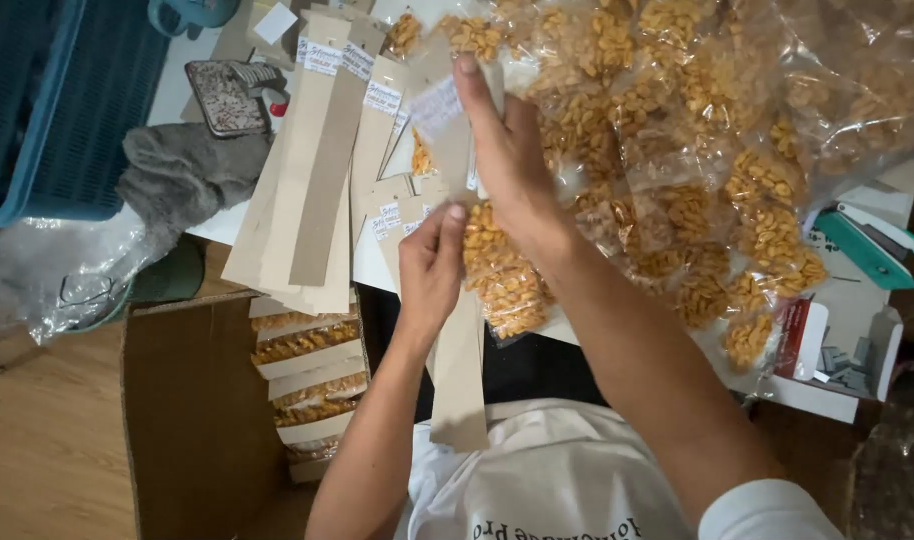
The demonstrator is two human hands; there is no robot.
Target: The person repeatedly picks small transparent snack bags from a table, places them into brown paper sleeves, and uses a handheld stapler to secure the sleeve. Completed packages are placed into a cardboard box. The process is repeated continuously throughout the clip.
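My left hand (pixel 429 268) pinches a long brown cardboard strip (pixel 459 385) near its middle, thumb up against a small clear bag of orange snack pieces (pixel 505 280). My right hand (pixel 507 150) grips the upper end of the same strip and the bag's top, fingers pointing up beside a white label (pixel 435 105). The strip hangs down toward my white shirt. Both hands are over the table's near edge.
A heap of clear bags of orange snacks (pixel 697 150) covers the table at the right. Several loose labelled cardboard strips (pixel 322 170) lie at the left. An open carton (pixel 187 410) below holds finished packs (pixel 307 380). There is a blue basket (pixel 67 100), a grey cloth (pixel 182 170), and a teal stapler (pixel 862 245).
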